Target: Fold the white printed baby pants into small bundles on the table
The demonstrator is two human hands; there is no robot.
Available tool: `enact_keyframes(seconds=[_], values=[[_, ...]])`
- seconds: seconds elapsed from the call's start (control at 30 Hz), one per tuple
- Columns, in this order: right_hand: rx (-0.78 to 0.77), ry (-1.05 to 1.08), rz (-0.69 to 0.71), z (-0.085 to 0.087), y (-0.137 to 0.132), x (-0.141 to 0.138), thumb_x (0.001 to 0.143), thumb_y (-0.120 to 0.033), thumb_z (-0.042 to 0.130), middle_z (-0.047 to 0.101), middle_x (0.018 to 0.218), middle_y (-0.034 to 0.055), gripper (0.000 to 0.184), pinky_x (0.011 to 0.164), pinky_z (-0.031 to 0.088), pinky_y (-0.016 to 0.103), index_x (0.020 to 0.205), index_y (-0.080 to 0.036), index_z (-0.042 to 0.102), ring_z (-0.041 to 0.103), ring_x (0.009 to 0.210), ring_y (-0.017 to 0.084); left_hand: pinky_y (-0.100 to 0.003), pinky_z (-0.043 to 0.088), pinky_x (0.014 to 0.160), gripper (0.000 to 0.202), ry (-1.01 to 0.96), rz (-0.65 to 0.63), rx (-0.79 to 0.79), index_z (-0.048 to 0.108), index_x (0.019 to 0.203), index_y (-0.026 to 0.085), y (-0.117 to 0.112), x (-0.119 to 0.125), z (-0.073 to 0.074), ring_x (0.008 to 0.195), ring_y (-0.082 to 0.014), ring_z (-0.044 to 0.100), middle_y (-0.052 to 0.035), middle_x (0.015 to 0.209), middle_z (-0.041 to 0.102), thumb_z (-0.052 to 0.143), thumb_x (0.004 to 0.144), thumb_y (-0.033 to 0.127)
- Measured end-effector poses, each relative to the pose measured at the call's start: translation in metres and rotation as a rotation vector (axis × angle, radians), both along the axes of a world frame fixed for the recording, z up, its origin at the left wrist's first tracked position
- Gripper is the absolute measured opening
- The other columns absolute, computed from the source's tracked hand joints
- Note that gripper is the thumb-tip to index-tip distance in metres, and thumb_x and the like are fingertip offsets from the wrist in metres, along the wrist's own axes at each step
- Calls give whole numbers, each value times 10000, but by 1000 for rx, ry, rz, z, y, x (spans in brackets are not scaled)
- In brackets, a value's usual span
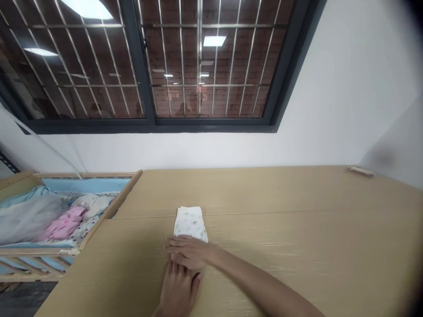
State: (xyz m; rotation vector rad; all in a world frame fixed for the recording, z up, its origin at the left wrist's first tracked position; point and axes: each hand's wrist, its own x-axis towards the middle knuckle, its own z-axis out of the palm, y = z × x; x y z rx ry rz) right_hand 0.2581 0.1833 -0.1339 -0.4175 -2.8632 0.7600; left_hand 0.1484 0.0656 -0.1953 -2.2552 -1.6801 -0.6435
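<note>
Folded white cloth (190, 222) with a small scattered print lies flat on the tan desk (313, 251), its far part just beyond the grip, its near part covered. Right hand (189, 252) rests palm down across that near part, fingers pointing left; grip released, nothing clasped. The flat palm probably serves to keep the folds down. Left hand (177, 288) sits just nearer, palm down, fingers pointing away and running under the right hand's edge, thumb out to the side. That grip looks released too; fingertips hidden, so cannot tell how they meet the cloth. Hands overlap, likely to put pressure on one spot.

Seam in the desk top crosses beneath the cloth, beyond the hands. Left of the grip, against the desk: wooden crib (111, 207) holding pink fabric (66, 223). Far right, beyond the hands: small strip (361, 171) on the desk.
</note>
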Motion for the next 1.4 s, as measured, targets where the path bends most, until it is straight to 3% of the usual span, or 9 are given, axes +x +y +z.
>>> enact_keyframes(seconds=[0.1,0.23,0.47,0.67,0.77,0.87,1.03,1.17,1.4], values=[[68,-22,-67,-9,24,1,1065,-413,375,307,1633,92,521,1251,183,428,1551,-227,396,232,1531,205,-537,495,951,400,43,59,39,688,1170,104,3,4,3,1143,-378,610,-209,1202,679,461,958,357],[150,-34,-173,-8,62,7,1059,-461,375,287,1640,78,550,1255,150,466,1566,-249,365,208,1538,220,-509,500,953,495,75,81,97,605,1330,99,5,6,-1,1266,-389,541,-217,1390,586,492,930,366],[204,-21,-240,0,104,16,1069,-425,315,234,1663,67,551,1263,106,453,1588,-239,312,172,1547,211,-513,500,946,472,102,80,75,586,1360,105,9,3,-4,1258,-384,552,-212,1409,576,488,930,274],[298,36,-362,18,71,28,1031,-385,417,390,1583,158,500,1182,265,520,1486,-183,455,327,1463,298,-462,504,957,383,10,-73,23,645,1241,179,23,-31,9,1144,-279,629,-116,1294,670,403,952,117],[208,-2,-402,32,39,50,964,-532,534,580,1353,172,533,1077,382,521,1363,-180,560,527,1244,321,-438,513,958,302,-88,-129,-9,655,1174,205,33,-53,13,1108,-246,642,-97,1244,683,420,988,166],[101,-62,-356,34,7,73,868,-599,646,575,1361,173,670,1063,401,499,1379,-178,545,529,1254,334,-428,520,933,276,-127,-158,24,664,1086,195,40,-62,14,1054,-239,660,-94,1154,707,400,1010,164],[110,-25,-427,13,-32,92,911,-268,569,470,1516,191,555,1149,320,493,1444,-138,480,391,1428,314,-414,538,823,331,-165,-153,-14,658,1036,189,42,-58,21,893,-240,687,-81,1004,732,336,1005,120],[97,75,-493,13,-45,92,884,-114,485,675,1214,128,396,1036,431,423,1257,-177,603,581,1194,257,-384,554,841,262,-347,-202,-152,665,1007,226,32,-66,39,902,-221,699,-57,989,740,406,1015,266],[-152,208,-584,34,-31,91,965,-257,507,709,1002,69,232,805,491,317,1144,-192,640,651,891,212,-393,559,859,289,-735,-161,-482,683,1030,221,34,-83,71,879,-229,686,-52,930,733,577,873,438]])
